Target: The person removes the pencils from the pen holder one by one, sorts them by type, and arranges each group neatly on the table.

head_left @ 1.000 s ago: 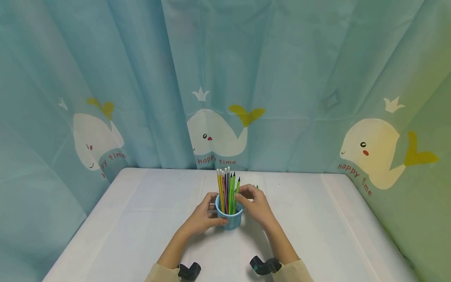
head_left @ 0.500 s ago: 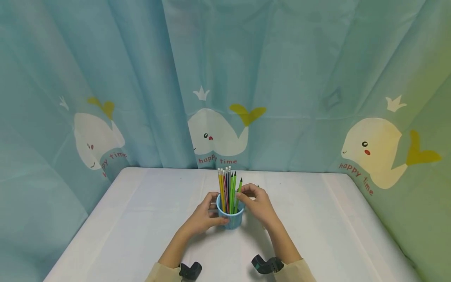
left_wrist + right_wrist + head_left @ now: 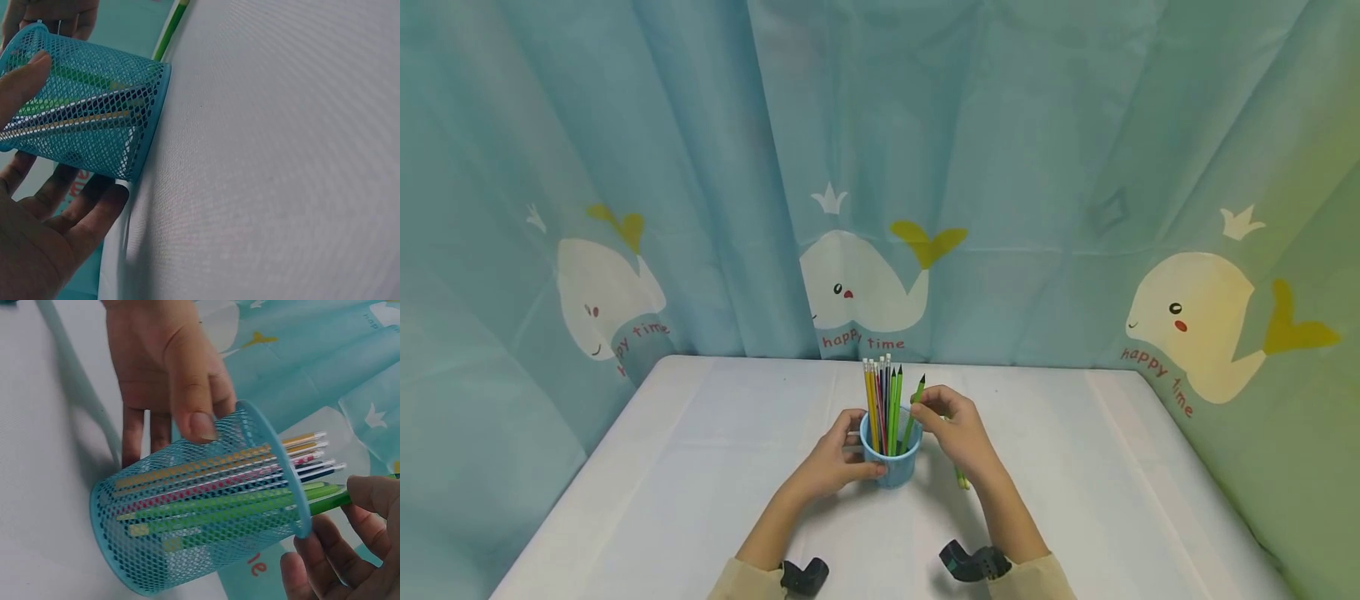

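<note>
A light-blue mesh pencil cup [image 3: 901,475] stands upright on the white table. My left hand [image 3: 829,465] grips it from the left side, thumb at the front and fingers behind. Inside lean several pencils: yellow ones [image 3: 872,408], pink and dark ones with white ends, and green ones [image 3: 895,408] with black points up. At the cup's right rim, my right hand [image 3: 958,432] pinches one green pencil [image 3: 330,501] between thumb and fingers. Its lower end is inside the cup, and it leans right, apart from the others.
More green pencils [image 3: 961,478] lie on the table right of the cup, partly hidden under my right hand and forearm. A blue-green curtain [image 3: 1037,167] with whale prints hangs behind the table's far edge. Each wrist wears a black camera mount [image 3: 973,563].
My right hand has shifted slightly right, and the pinched green pencil has tipped further from the others. More of the green pencils lying on the table now shows. The left hand and cup hold nearly still.
</note>
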The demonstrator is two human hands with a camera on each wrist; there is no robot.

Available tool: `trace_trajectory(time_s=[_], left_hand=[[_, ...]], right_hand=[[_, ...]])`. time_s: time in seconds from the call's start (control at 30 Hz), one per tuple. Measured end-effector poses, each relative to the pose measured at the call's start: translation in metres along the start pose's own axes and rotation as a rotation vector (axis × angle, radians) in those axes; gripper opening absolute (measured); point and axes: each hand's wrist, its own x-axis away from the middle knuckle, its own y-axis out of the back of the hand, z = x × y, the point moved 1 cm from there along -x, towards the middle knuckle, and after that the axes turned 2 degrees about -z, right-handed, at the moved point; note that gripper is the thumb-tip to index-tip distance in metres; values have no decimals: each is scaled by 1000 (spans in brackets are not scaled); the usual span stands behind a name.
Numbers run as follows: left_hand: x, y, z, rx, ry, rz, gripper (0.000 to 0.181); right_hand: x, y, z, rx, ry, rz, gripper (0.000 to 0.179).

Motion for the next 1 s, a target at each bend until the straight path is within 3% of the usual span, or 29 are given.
trace_trajectory(time_s=[0.57, 1.0], left_hand=[[0, 0, -1, 20, 11, 6, 78], [1, -1, 0, 10, 15, 0, 77]], right_hand=[[0, 12, 9, -179, -37, 6, 27], [1, 19, 14, -290, -9, -22, 30]])
